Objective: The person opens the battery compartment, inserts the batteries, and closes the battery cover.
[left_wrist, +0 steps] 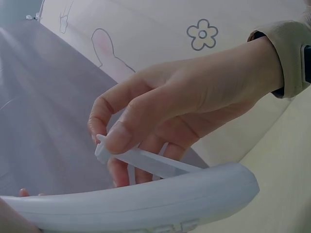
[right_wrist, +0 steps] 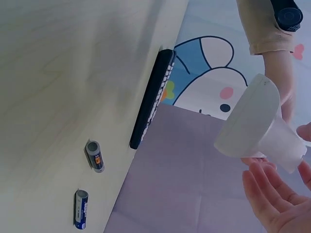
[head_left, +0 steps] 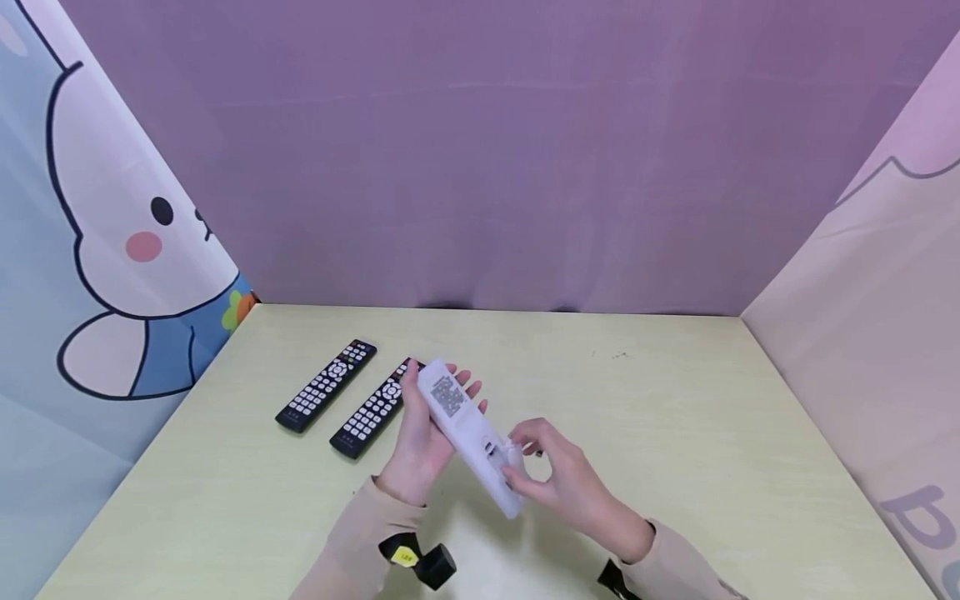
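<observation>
A white remote control (head_left: 467,427) is held in my left hand (head_left: 420,450), its back with a printed label facing up. My right hand (head_left: 573,487) pinches the white battery cover (left_wrist: 153,161) between thumb and fingers. In the left wrist view the cover slants up from the remote, its far end still against the remote's back. Part of the battery compartment (head_left: 491,451) shows beside the cover in the head view. My left fingers wrap under the remote, with the thumb along its edge.
Two black remotes (head_left: 326,386) lie side by side at the table's left, the nearer one (head_left: 369,418) partly behind my left hand. In the right wrist view two batteries, one dark (right_wrist: 95,158) and one blue (right_wrist: 81,209), lie on the table (right_wrist: 58,111). Fabric walls surround it.
</observation>
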`<state>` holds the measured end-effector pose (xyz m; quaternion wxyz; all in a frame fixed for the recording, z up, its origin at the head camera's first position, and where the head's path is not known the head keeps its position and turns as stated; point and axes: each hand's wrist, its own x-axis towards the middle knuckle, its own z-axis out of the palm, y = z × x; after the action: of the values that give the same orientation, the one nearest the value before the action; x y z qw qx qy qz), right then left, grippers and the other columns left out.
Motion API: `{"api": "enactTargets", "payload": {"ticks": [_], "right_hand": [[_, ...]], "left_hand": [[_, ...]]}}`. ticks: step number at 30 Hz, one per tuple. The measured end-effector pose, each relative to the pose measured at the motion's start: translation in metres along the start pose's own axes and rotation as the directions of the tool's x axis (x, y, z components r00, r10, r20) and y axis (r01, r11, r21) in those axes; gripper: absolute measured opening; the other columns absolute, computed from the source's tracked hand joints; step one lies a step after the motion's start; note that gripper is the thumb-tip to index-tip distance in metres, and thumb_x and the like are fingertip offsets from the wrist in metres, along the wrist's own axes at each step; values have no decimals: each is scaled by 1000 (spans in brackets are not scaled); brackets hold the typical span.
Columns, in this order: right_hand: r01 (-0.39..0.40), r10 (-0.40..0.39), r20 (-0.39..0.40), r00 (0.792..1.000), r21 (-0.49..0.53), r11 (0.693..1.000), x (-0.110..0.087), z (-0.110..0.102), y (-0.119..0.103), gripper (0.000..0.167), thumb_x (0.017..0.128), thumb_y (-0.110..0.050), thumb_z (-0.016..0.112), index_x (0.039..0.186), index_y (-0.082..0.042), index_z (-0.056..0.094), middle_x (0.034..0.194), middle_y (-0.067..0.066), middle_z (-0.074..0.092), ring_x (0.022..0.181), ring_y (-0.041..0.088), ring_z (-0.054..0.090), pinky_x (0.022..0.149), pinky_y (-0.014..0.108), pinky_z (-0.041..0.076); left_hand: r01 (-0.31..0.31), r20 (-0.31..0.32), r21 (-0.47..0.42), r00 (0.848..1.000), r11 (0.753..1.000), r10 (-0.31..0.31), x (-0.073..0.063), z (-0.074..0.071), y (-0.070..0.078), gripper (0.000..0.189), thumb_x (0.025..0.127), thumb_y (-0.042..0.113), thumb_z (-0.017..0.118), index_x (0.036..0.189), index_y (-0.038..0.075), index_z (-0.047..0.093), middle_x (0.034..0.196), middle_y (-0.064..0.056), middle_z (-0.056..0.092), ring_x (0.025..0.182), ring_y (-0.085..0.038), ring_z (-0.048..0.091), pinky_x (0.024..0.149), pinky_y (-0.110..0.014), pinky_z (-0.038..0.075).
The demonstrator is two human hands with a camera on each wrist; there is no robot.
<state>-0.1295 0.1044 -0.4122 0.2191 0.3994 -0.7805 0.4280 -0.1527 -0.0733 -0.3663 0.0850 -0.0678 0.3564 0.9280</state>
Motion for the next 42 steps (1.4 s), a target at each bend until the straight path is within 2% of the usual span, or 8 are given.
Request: {"api": "enactTargets", "payload": {"ticks": [6,9,13,18,24,29,37,42], "right_hand": [[-76,80,-28,996,119,990,-2,1,0,40,65,5,72,98,0,50,86,7,58,73,17,58,62,30,51],[-157,163,-19,986,182,971,-3,0,-2,38,67,4,72,99,0,52,87,9,60,73,18,59,63,32,52],[-265,274,0,962,249,932,-4,-1,-3,34,71,2,70,100,-1,54,89,11,60,76,16,59,65,30,52],[-309,325,-5,946,290,906,-3,-7,-2,30,75,-1,67,101,-3,53,90,13,59,79,14,59,67,28,52],[-330,350,-30,936,268,905,-2,-18,3,28,76,1,66,101,-3,54,92,7,59,80,13,59,68,28,51],[-345,360,-30,932,228,911,-2,-27,13,29,75,3,66,100,-1,54,91,9,60,80,15,59,68,30,52],[-385,386,14,923,90,918,-2,-40,27,29,73,5,66,100,0,56,92,14,61,77,20,61,65,28,52],[-396,394,49,918,29,918,-5,-43,38,28,74,4,66,100,0,56,94,10,61,77,21,61,65,27,52]], "left_hand": [[-7,-14,-11,1000,1000,7,1,-2,1,65,86,62,23,120,8,29,121,-12,33,104,-22,44,96,-44,31],[-6,-22,-9,1000,1000,6,1,-3,2,65,86,63,24,120,8,30,121,-12,33,104,-22,45,95,-43,32],[-2,-26,-7,1000,1000,2,1,-4,2,66,85,63,25,121,8,29,120,-11,33,107,-23,43,94,-42,34],[-5,-34,-9,999,1000,5,0,-7,3,65,85,63,26,121,8,30,120,-11,34,109,-25,41,95,-42,33],[-3,-61,-22,998,1000,2,0,-10,6,62,87,61,24,120,9,31,119,-11,35,108,-24,42,93,-41,35],[0,-70,-35,998,999,-2,1,-12,9,59,88,59,21,119,10,32,119,-11,34,108,-24,41,92,-41,35],[2,-80,-46,997,999,-6,1,-15,11,56,88,60,21,113,11,35,115,-9,36,99,-20,45,91,-40,36],[1,-82,-55,997,999,-6,1,-17,12,56,87,61,23,112,12,36,113,-8,38,98,-19,46,90,-39,36]]}}
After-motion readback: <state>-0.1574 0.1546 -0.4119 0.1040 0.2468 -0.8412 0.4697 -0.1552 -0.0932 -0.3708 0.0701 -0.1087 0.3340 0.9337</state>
